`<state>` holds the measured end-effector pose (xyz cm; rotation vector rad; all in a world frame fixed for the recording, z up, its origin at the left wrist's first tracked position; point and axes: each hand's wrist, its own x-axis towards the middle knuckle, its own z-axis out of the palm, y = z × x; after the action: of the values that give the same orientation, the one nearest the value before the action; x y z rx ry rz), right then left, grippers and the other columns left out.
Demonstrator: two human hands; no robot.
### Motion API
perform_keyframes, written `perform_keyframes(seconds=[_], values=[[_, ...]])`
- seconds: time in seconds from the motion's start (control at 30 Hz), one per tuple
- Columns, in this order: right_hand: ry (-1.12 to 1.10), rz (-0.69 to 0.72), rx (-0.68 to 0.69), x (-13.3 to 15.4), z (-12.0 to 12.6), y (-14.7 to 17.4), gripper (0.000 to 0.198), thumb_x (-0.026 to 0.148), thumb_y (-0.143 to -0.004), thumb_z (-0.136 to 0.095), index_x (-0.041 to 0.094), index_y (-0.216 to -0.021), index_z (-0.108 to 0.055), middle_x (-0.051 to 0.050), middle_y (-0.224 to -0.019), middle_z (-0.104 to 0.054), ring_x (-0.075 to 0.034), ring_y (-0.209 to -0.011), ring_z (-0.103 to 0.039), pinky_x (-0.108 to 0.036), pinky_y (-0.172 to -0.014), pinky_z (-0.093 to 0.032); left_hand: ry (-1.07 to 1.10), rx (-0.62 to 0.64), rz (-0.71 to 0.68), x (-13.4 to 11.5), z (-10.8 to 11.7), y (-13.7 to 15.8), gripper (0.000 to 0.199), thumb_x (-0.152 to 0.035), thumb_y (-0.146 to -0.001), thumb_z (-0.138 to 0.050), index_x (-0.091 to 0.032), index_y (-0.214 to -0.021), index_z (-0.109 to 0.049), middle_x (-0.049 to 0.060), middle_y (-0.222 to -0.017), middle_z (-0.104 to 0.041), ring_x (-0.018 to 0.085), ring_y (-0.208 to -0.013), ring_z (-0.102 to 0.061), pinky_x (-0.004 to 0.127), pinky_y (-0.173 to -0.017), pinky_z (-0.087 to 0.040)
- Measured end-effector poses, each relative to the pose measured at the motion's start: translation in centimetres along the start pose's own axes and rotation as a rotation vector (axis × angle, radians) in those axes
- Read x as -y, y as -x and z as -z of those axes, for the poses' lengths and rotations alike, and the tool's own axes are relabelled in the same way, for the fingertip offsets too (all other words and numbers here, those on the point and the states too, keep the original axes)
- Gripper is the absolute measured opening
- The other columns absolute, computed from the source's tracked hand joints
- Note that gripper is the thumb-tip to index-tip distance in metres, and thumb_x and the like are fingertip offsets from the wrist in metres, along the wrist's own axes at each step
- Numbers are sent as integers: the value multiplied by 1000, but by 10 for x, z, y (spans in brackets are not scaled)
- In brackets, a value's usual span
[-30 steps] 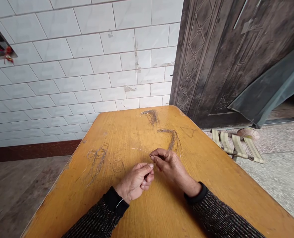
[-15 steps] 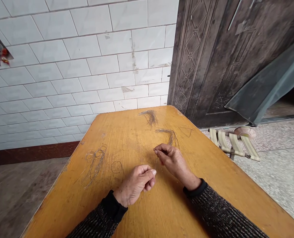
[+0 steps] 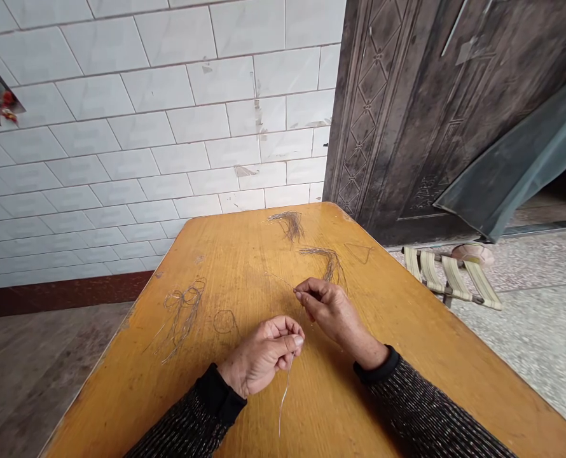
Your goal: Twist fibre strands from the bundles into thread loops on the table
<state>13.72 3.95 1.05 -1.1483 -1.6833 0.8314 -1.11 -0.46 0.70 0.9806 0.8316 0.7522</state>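
Note:
Thumb and fingertips of my left hand (image 3: 271,353) are pinched on a thin wire (image 3: 284,394), whose loose end hangs down toward the near side of the table. My right hand (image 3: 331,315) pinches the wire too, a little farther away and to the right. From its fingertips a thin end pokes out to the upper left. Just beyond my right hand lies a bent bundle of wires (image 3: 329,257). To the left of my left hand rests a single curled wire (image 3: 224,321), and farther left a looped tangle of wires (image 3: 185,308).
The wooden table (image 3: 235,254) stands against a white tiled wall (image 3: 178,121). Another wire bundle (image 3: 290,224) lies near its far edge, with a thin bent wire (image 3: 362,253) to the right. A strap stool (image 3: 449,273) stands on the floor by the dark door (image 3: 407,127).
A length of wire now hangs below my left hand, and an end shows beyond my right fingertips. Both hands have barely shifted.

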Motion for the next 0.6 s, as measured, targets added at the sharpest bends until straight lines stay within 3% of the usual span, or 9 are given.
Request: perform_keyframes(seconds=[0.23,0.6], values=[[99,-12,39,-1,5,-1,14,20,-74,-45,17,-62,-52,5,-44,-42,-7,-40,-39,-19,-43,-31,-58,-15,82,-3,-1,4,25,-28,-65,-65,-15,-75,-46,-6,-58,-45,0,-41,-31,16,-39,-17],[290,64,-69,1,14,-3,15,18,-75,-44,16,-68,-57,3,-44,-47,-9,-41,-45,-20,-47,-33,-82,-32,141,-1,-2,7,27,-29,-60,-67,-15,-69,-45,-6,-51,-47,1,-35,-31,15,-32,-20]])
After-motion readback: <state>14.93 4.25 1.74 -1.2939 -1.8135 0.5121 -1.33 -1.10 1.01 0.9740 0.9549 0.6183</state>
